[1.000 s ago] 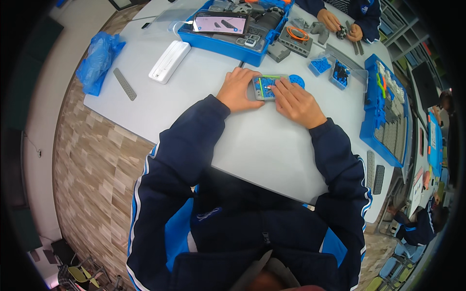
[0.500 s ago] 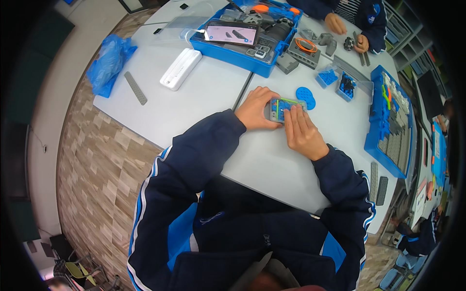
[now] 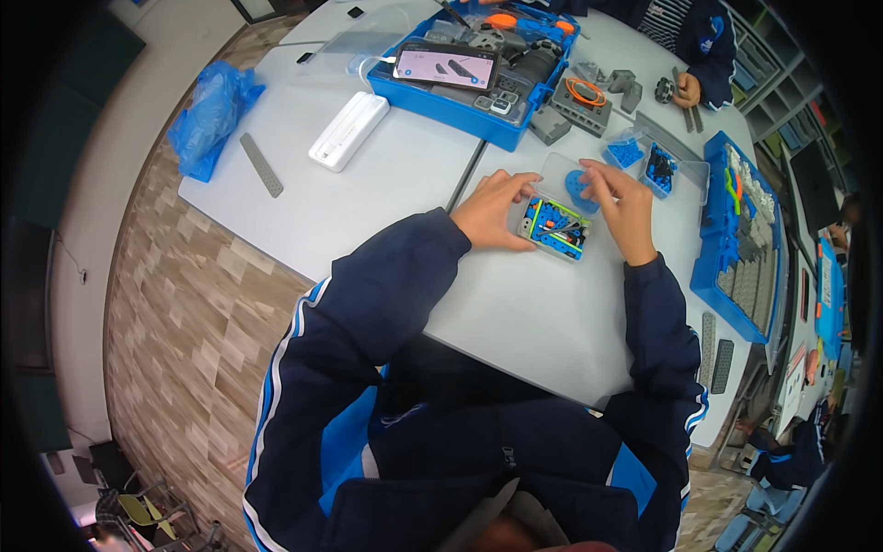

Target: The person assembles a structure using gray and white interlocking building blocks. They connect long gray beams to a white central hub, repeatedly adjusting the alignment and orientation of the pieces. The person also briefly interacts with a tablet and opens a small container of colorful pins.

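A small clear plastic parts box sits low over the table, filled with blue connector pegs, green strips, and some grey, orange and white pieces. My left hand grips its left end, thumb on the near side and fingers at the far side. The box's transparent lid stands raised at the far side. My right hand is at the lid's right edge, its fingertips pinched there. Behind the lid lies a blue round plate with holes, partly seen through the plastic.
A blue kit tray bears a phone. White power bank, grey beam and blue plastic bag lie left. Open peg boxes and another blue tray stand right. A co-worker's hand holds grey parts.
The box's lid has swung up from closed to raised, showing the parts inside. My right hand has moved from the box's top rightward and away from me. A co-worker's other hand has moved off.
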Demonstrator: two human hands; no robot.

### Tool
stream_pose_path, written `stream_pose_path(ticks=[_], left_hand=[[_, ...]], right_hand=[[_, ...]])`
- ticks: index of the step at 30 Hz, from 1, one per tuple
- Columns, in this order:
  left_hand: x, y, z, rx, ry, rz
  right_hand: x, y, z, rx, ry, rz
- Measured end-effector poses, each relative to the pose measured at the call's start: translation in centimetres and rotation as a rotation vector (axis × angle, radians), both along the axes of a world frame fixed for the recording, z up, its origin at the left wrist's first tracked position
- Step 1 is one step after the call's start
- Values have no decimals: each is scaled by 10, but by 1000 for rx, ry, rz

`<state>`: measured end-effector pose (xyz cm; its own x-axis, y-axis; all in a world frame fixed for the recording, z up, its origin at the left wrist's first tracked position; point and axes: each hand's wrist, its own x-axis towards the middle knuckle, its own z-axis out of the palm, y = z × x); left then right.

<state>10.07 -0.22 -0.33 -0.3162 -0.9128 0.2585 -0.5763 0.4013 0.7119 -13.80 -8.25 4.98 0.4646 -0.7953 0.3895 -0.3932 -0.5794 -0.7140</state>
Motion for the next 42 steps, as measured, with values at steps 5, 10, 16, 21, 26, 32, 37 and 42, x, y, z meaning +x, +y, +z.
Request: stream_pose_path(ticks=[5, 10, 16, 21, 26, 32, 37, 42], left_hand=[[-1, 3, 7, 56, 1, -10], [-1, 2, 8, -93, -81, -43], [-16, 8, 1, -131, -36, -51], [-54, 24, 3, -113, -13, -84], [-77, 32, 6, -176, -37, -118], [-76, 33, 5, -176, -56, -121], [-75, 32, 6, -147, -72, -120], [-75, 31, 6, -169, -59, -129]], right_hand=[[-6, -15, -26, -246, 114, -101], [-8, -7, -24, -278, 130, -136], [-42, 44, -13, -440, 8, 56], [-81, 82, -14, -409, 104, 205], [-100, 93, -15, -445, 201, 241], [-96, 85, -16, -441, 215, 145], [-97, 87, -7, -408, 230, 72], [-91, 86, -9, -337, 268, 33]])
